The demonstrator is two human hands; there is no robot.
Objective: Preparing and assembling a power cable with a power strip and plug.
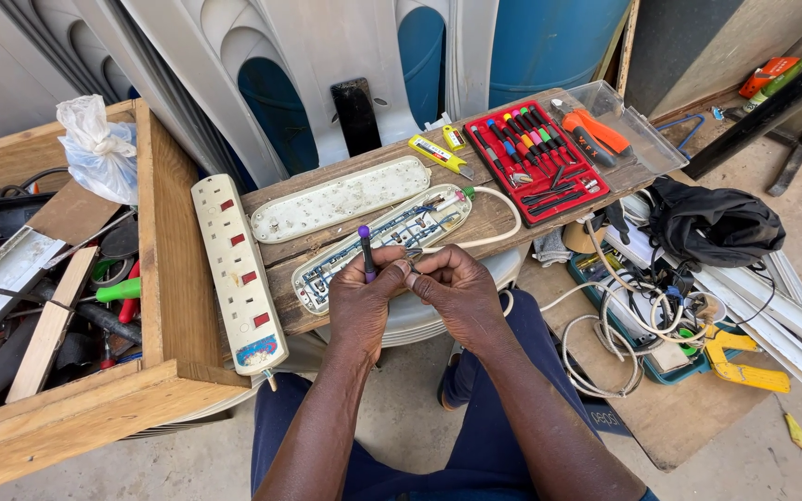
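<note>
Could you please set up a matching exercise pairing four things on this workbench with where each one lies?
Things:
1. opened power strip
2. red screwdriver case
3. white plastic bag
4. purple-tipped screwdriver

Places:
A. far right end of the plank
B. on the wooden crate's edge
C. in the left hand
D. on the plank, just beyond both hands

Pairs: 1-D, 2-A, 3-B, 4-C

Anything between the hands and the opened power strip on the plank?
Nothing visible. Left hand, holding a purple-tipped screwdriver, and right hand sit right at the near edge of the opened strip; no object lies between them.
</note>
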